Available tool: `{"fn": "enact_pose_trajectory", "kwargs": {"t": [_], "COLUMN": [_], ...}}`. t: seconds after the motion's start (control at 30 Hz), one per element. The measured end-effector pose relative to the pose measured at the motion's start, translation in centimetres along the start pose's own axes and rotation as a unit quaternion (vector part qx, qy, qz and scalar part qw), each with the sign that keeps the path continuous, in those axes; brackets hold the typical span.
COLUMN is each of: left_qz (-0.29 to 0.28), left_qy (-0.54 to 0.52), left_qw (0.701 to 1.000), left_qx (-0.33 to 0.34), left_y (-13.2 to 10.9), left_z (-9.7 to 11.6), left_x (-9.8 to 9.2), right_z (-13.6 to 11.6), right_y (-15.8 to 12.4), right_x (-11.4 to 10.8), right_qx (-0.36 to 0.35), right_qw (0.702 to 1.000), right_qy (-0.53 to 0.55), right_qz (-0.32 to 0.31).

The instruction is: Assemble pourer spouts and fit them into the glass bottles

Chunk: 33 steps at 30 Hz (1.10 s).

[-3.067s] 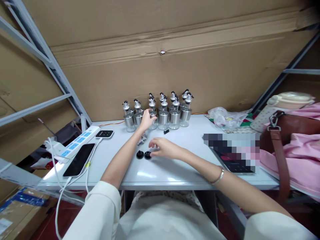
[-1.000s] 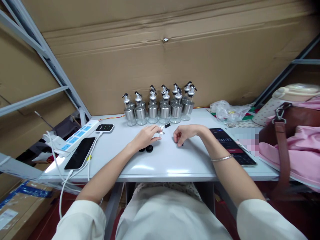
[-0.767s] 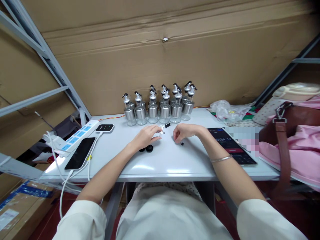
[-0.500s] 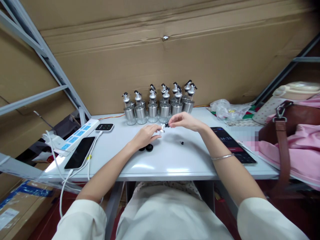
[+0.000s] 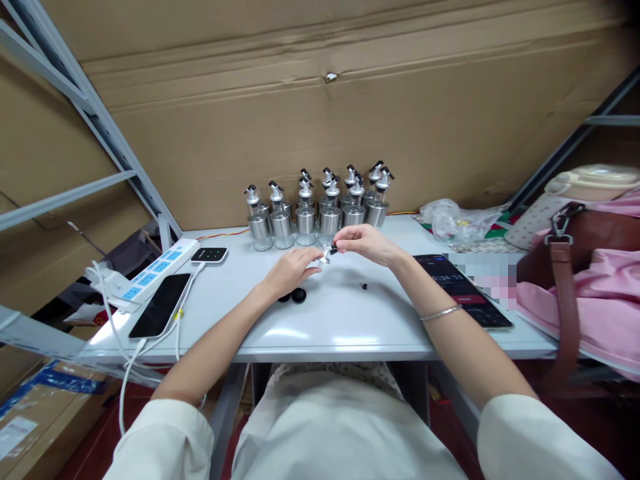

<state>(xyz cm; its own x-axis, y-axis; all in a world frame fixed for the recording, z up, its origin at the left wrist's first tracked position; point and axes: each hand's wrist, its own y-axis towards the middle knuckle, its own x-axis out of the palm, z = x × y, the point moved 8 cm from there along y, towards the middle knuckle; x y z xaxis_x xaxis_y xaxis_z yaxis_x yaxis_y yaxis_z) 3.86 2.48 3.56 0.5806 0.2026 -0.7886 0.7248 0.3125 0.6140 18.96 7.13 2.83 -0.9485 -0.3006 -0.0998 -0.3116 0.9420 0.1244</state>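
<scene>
Between thumb and fingers my left hand (image 5: 296, 270) holds a small silver-white pour spout (image 5: 325, 258). My right hand (image 5: 365, 244) pinches a black flip lever (image 5: 334, 249) at the spout's upper right end; the two parts look in contact, though fingers cover part of the join. On the table below my left hand lie black round caps (image 5: 299, 295), one partly hidden by the hand. A tiny black plug (image 5: 365, 286) rests to the right of them. Several glass bottles with steel sleeves (image 5: 330, 219) and spouts with black levers stand in rows behind my hands.
At left are a power strip (image 5: 163, 270), a phone (image 5: 160, 305) with white cables and a small white-edged device (image 5: 209, 255). A large phone (image 5: 463, 293) lies at right, near a plastic bag (image 5: 453, 220) and a brown-strapped pink bag (image 5: 595, 300). Cardboard (image 5: 320, 127) stands behind.
My right hand has shifted slightly left, closer to the spout, with the black lever still pinched. The left hand stays nearly in place, and the bottles have not moved.
</scene>
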Motion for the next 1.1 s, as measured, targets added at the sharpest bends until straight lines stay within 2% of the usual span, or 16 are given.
{"fn": "enact_pose_trajectory", "kwargs": {"t": [0.17,0.37,0.57,0.63,0.7,0.73,0.8,0.87,0.97,1.1], "left_qz": [0.000,0.035,0.023,0.024,0.027,0.028,0.028,0.028,0.023,0.031], "left_qy": [0.001,-0.009,-0.013,-0.011,-0.012,-0.014,-0.022,-0.034,-0.074,-0.184], "left_qw": [1.000,0.999,1.000,1.000,0.999,0.999,0.999,0.997,0.994,0.975], "left_qx": [0.001,0.018,0.001,-0.004,-0.013,-0.021,-0.041,-0.061,-0.081,-0.124], "left_y": [0.0,0.1,0.1,0.1,0.1,0.1,0.1,0.0,0.0,-0.1], "left_z": [0.0,0.4,0.0,-0.3,-0.6,-0.8,-1.4,-1.8,-2.1,-2.5], "left_x": [0.0,-0.7,-0.7,-0.8,-0.9,-0.9,-1.0,-1.0,-0.7,-0.3], "right_z": [0.0,0.9,0.5,0.6,0.7,0.9,1.5,2.4,3.4,3.6], "right_y": [-0.1,-0.4,-0.2,0.2,0.8,1.1,1.6,2.0,2.2,2.1], "right_x": [0.4,2.7,3.0,2.3,1.0,0.2,-1.0,-1.5,-1.1,-1.0], "right_qx": [0.008,0.046,0.014,-0.009,-0.039,-0.049,-0.050,-0.041,-0.044,-0.040], "right_qw": [1.000,0.988,0.990,0.996,0.990,0.974,0.920,0.874,0.850,0.845], "right_qy": [0.009,0.091,0.079,0.009,-0.132,-0.221,-0.383,-0.480,-0.525,-0.533], "right_qz": [-0.003,-0.118,-0.118,-0.086,-0.025,0.010,0.060,0.066,0.028,0.020]}}
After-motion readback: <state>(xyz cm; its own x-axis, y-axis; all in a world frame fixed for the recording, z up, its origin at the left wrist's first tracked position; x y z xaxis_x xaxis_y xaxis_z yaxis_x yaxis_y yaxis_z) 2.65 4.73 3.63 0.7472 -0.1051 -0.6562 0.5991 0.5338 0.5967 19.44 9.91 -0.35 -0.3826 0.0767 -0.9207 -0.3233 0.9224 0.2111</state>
